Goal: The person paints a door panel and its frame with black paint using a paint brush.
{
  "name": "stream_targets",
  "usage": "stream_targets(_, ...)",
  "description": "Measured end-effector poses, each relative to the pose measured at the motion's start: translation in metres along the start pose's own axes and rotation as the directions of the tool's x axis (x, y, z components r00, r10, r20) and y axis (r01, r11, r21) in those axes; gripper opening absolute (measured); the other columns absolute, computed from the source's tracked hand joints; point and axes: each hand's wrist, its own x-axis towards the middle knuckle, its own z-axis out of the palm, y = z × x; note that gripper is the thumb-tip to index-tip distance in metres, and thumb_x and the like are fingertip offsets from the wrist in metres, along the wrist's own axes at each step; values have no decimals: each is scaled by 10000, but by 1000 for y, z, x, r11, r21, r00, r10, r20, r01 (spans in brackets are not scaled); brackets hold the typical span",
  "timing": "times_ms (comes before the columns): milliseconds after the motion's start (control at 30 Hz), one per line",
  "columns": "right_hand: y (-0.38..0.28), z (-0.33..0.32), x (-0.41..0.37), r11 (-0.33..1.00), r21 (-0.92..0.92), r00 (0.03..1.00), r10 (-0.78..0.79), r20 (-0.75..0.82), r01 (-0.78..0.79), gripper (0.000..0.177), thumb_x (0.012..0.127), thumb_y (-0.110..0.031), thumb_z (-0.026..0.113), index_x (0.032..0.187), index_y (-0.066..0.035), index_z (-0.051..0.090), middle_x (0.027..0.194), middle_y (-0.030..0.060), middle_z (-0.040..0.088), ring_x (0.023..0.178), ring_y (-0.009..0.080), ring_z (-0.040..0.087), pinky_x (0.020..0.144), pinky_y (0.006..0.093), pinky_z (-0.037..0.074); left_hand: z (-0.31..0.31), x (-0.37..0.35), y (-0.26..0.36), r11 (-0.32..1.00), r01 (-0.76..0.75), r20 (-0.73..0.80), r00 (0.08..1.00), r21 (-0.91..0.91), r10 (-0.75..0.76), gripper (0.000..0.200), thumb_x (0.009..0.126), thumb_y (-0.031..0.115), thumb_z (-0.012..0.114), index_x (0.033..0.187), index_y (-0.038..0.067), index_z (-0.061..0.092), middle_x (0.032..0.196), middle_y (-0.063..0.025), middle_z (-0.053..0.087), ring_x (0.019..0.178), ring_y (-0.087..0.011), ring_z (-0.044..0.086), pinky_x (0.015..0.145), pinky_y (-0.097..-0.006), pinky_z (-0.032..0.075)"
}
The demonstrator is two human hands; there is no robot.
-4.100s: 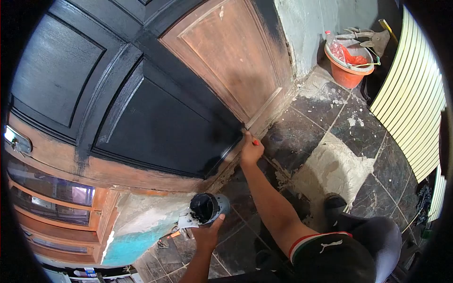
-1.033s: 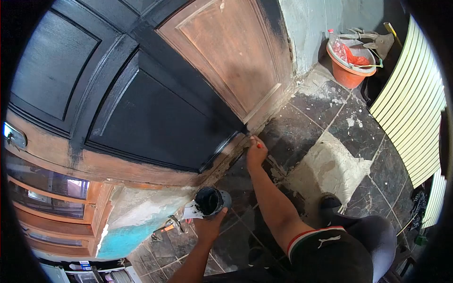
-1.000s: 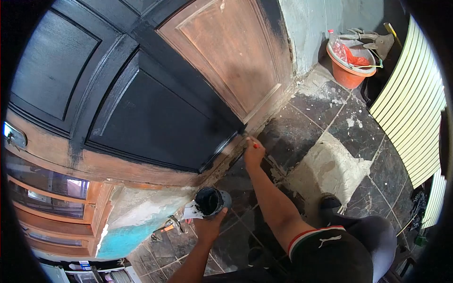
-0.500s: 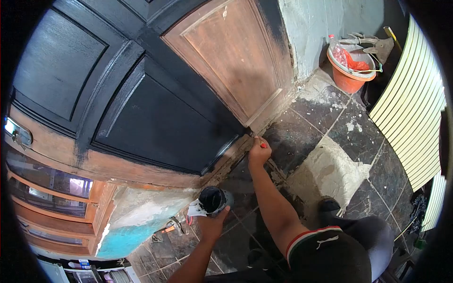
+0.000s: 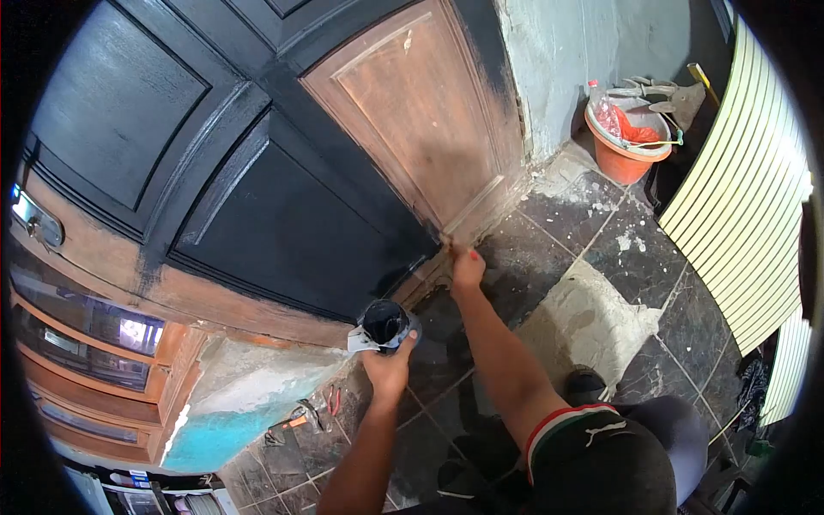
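A wooden door is largely coated black, with one panel still bare reddish wood. My left hand is wrapped round a small container with dark paint inside, close to the door's bottom edge. Lower on the bare panel's side, my right hand is closed on a brush whose red handle end shows; its bristles are hard to make out against the door's lower edge, where black meets bare wood.
An orange bucket holding a plastic bottle and red material stands by the wall. Ribbed cream panels lean at the right. A cement-stained sheet lies on dark tiles. Pliers and a hammer lie at lower left.
The view has shifted slightly. My left hand and the container are higher in the view, closer to the door. My right hand has moved slightly left and stays at the door's lower edge.
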Motion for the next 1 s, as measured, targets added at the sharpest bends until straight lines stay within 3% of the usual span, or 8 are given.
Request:
stream_targets(67, 36, -24, 23, 983, -122, 947, 98, -306, -141, 245, 981, -200, 800, 1091, 17, 772, 970, 50, 757, 864, 194, 699, 784, 333, 527, 13, 2, -16, 992, -81, -81, 994, -93, 73, 608, 850, 14, 919, 1364, -43, 600, 1298, -120, 691, 1173, -222, 670, 1081, -375, 508)
stream_targets(167, 29, -26, 7, 902, -426, 942, -79, -326, -71, 230, 968, -178, 807, 1077, 25, 806, 962, 56, 772, 849, 210, 707, 811, 346, 545, 27, -10, 0, 986, -10, -143, 990, -169, -15, 618, 853, 16, 913, 1378, -53, 595, 1314, -122, 680, 1161, -230, 658, 1061, -379, 504)
stream_targets(267, 25, 16, -11, 844, -414, 907, -411, -91, 341, 302, 963, -296, 818, 990, 4, 833, 921, 159, 812, 851, 219, 740, 826, 403, 581, 28, -6, -12, 986, 5, -78, 997, -168, -18, 616, 851, -7, 905, 1379, -38, 589, 1332, -121, 664, 1154, -222, 653, 1056, -368, 503)
stream_targets(500, -152, 102, -124, 932, 290, 909, -301, 287, 217, 222, 1021, -208, 787, 1071, 6, 758, 951, 44, 757, 850, 138, 683, 812, 306, 530, 13, 14, -20, 993, -42, 2, 999, -111, 42, 586, 843, 28, 918, 1353, 3, 631, 1314, -108, 710, 1173, -215, 687, 1055, -371, 528)
stream_targets(600, -113, 81, -81, 953, 224, 916, -265, 302, 202, 290, 1030, -228, 780, 1056, 61, 768, 977, 84, 781, 846, 171, 715, 804, 314, 551, 10, 22, 6, 999, -28, -8, 1000, -31, 27, 599, 827, 56, 938, 1346, 3, 643, 1321, -114, 715, 1169, -205, 691, 1053, -368, 527)
stream_targets(733, 8, -6, 12, 851, -481, 966, -257, -32, 211, 284, 976, -214, 754, 842, 36, 764, 785, 87, 739, 780, 185, 700, 748, 350, 545, 10, 31, 23, 997, -75, -106, 992, 4, 75, 644, 810, 92, 956, 1368, -11, 653, 1350, -135, 714, 1236, -254, 673, 1081, -400, 507)
stream_targets(833, -23, 9, -27, 917, -364, 983, -182, -21, 162, 272, 957, -213, 723, 794, 3, 754, 731, 87, 710, 743, 189, 679, 729, 372, 535, 8, 32, 47, 980, -198, -106, 975, -22, 195, 678, 805, 139, 964, 1386, -7, 645, 1387, -140, 689, 1268, -292, 657, 1110, -423, 493)
stream_targets(1000, -148, 141, -88, 852, -227, 853, -377, 361, 472, 274, 974, -197, 689, 771, -14, 713, 717, 66, 688, 697, 160, 653, 677, 353, 505, 21, 52, 52, 970, -178, -142, 978, -163, 156, 699, 817, 147, 958, 1411, -10, 623, 1375, -143, 681, 1271, -305, 644, 1118, -429, 484)
